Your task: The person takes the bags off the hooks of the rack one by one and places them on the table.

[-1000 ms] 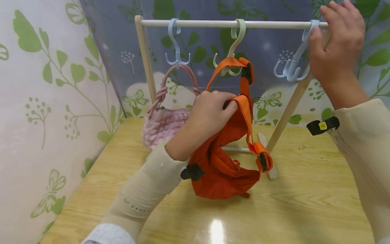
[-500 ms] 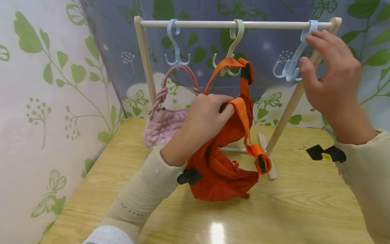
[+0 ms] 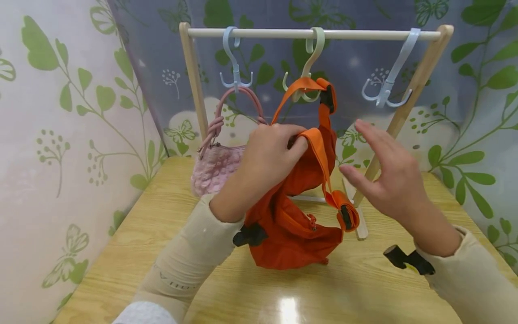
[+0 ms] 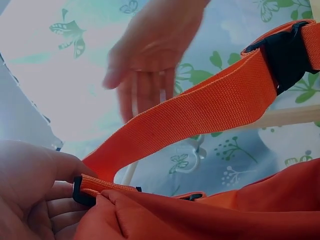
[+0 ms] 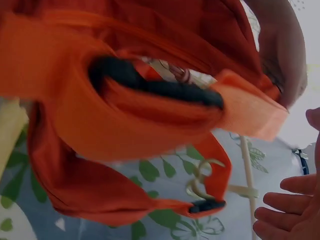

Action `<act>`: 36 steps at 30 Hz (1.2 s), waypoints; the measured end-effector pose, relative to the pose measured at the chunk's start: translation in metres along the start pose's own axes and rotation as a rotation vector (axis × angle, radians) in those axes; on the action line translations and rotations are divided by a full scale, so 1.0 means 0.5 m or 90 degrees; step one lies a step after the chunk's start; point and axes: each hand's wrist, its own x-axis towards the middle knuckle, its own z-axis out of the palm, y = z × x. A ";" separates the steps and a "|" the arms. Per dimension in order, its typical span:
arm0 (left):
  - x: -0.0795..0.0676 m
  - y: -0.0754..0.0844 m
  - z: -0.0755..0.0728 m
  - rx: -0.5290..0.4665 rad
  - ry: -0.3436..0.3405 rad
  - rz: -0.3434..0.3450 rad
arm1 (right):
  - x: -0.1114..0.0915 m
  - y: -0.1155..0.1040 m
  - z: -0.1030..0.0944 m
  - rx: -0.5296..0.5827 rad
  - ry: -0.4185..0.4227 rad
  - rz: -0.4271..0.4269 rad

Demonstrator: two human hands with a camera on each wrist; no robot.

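Note:
An orange strap bag (image 3: 297, 243) with a zip and black buckles hangs partly from a pale green hook (image 3: 315, 49), one webbing loop over its prongs. My left hand (image 3: 269, 155) pinches the bag's upper edge where a second strap begins; in the left wrist view the fingers (image 4: 60, 200) hold it by a black strap fitting. To the right of the bag, my right hand (image 3: 390, 175) is in the air with fingers extended and thumb apart, holding nothing. The right wrist view shows those spread fingers (image 5: 292, 200) beside the blurred strap (image 5: 250, 107).
A white rail (image 3: 271, 33) on wooden posts (image 3: 421, 81) carries the hooks. A pink textured handbag (image 3: 214, 171) hangs from the left blue hook (image 3: 232, 58). Another blue hook (image 3: 390, 81) hangs at the right with bare prongs. Below is a wooden table (image 3: 404, 279).
My right hand has come down from the right end of the rail, leftward toward the bag. The right blue hook has turned. My left hand keeps its hold, drifting slightly left and down.

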 end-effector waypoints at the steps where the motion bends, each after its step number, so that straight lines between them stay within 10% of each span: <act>1: 0.000 0.000 -0.001 0.000 0.001 -0.002 | -0.011 -0.004 0.006 0.001 -0.017 0.003; 19: -0.004 -0.008 -0.015 0.007 0.028 -0.018 | -0.115 -0.027 0.093 0.000 -0.113 0.051; 36: -0.014 -0.029 -0.044 -0.016 0.066 -0.045 | -0.125 -0.033 0.099 -0.020 -0.051 0.070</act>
